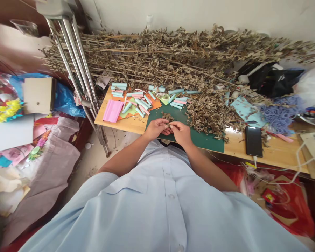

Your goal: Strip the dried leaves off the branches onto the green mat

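My left hand (158, 128) and my right hand (181, 133) meet at the front edge of the green cutting mat (207, 140). Between their fingertips they pinch a small brownish bit of dried leaves (169, 125); its exact shape is too small to make out. Just beyond my fingers lies a small heap of crumbled leaves (168, 116). A larger pile of dried leaves (207, 112) spreads over the mat to the right of my hands. To the left, several blue and pink paper rolls (141, 103) lie on coloured paper beside a folded pink sheet (112, 110).
Long bundles of dried stalks (157, 56) fill the back of the wooden table (132, 127). A phone (253, 141) with a charging cable lies at the right, near tangled purple cord (280, 113). Metal crutches (80, 70) lean at the table's left end.
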A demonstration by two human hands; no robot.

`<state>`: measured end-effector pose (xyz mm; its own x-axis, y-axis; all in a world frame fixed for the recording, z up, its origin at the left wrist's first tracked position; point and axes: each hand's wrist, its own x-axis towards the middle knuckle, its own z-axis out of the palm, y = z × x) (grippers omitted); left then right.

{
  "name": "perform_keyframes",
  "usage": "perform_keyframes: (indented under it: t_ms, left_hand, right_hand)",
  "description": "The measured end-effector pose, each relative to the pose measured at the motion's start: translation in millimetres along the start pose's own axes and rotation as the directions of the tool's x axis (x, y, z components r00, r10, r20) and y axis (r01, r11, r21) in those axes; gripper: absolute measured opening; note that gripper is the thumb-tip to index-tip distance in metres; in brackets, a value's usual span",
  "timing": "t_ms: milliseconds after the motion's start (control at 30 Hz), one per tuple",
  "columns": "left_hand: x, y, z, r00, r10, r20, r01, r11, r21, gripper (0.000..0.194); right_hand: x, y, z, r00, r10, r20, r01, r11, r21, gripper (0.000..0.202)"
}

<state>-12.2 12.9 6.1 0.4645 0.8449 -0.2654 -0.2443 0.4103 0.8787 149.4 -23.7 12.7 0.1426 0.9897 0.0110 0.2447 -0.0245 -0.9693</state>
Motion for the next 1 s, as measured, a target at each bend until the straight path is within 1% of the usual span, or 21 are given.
perform_keyframes:
  t_ms: [67, 133, 200, 300, 433, 533, 633, 700, 767, 867, 933, 1000]
  left_hand:
    - [0.9, -1.2, 0.6, 1.0, -0.001, -0.03, 0.002, 1.0, 0.009, 0.045]
    - [1.6, -1.6, 1.0, 0.999, 0.006, -0.046, -0.006, 1.0, 0.012, 0.041]
    - [1.9, -0.8, 1.4, 0.999, 0.009, -0.039, -0.009, 1.0, 0.007, 0.038]
    - [1.7, 2.2, 2.6, 0.999, -0.022, -0.024, 0.022, 1.0, 0.007, 0.035]
    - [1.9, 3.9, 3.2, 0.998, -0.049, -0.03, 0.05, 0.998, 0.038, 0.036]
    - [3.3, 0.7, 1.3, 0.999, -0.033, -0.031, 0.035, 0.998, 0.055, 0.036]
    - [4.4, -2.8, -1.1, 1.0, -0.003, -0.025, 0.005, 0.996, 0.094, 0.033]
    - [4.4, -3.2, -1.8, 1.0, 0.007, -0.022, -0.005, 0.994, 0.105, 0.032]
    - [4.0, -2.0, -1.6, 1.0, 0.0, -0.03, 0.003, 0.996, 0.088, 0.032]
    - [3.4, 0.1, -0.7, 0.998, -0.02, -0.061, 0.023, 0.999, 0.039, 0.033]
    - [3.3, 0.7, -0.3, 0.997, -0.02, -0.074, 0.02, 1.0, -0.001, 0.036]
    - [3.2, 0.7, -0.4, 0.997, -0.017, -0.078, 0.015, 0.999, -0.028, 0.04]
  right_hand:
    - [-0.7, -1.4, -2.9, 0.994, -0.105, 0.028, 0.106, 0.992, -0.069, 0.019]
    - [-0.5, -1.4, -4.2, 0.983, -0.176, 0.044, 0.18, 0.977, -0.115, 0.019]
    - [0.2, -0.7, -4.1, 0.977, -0.206, 0.048, 0.211, 0.967, -0.143, 0.018]
    - [1.2, 0.1, -3.5, 0.966, -0.253, 0.047, 0.257, 0.947, -0.193, 0.016]
    - [0.9, -0.4, -5.9, 0.939, -0.338, 0.063, 0.341, 0.894, -0.29, 0.018]
    - [0.2, -0.9, -8.7, 0.929, -0.36, 0.088, 0.365, 0.853, -0.373, 0.018]
    - [-0.2, -1.6, -9.4, 0.916, -0.385, 0.109, 0.396, 0.833, -0.386, 0.018]
    - [-0.2, -1.9, -8.0, 0.922, -0.375, 0.097, 0.384, 0.85, -0.362, 0.018]
    - [0.2, -1.7, -5.4, 0.943, -0.328, 0.055, 0.328, 0.889, -0.321, 0.019]
    - [1.4, -0.3, -1.2, 0.978, -0.208, -0.018, 0.198, 0.954, -0.226, 0.017]
    - [2.2, 0.7, 0.8, 0.993, -0.117, -0.033, 0.111, 0.982, -0.152, 0.016]
    - [2.6, 1.1, 1.5, 0.997, -0.069, -0.03, 0.065, 0.992, -0.107, 0.017]
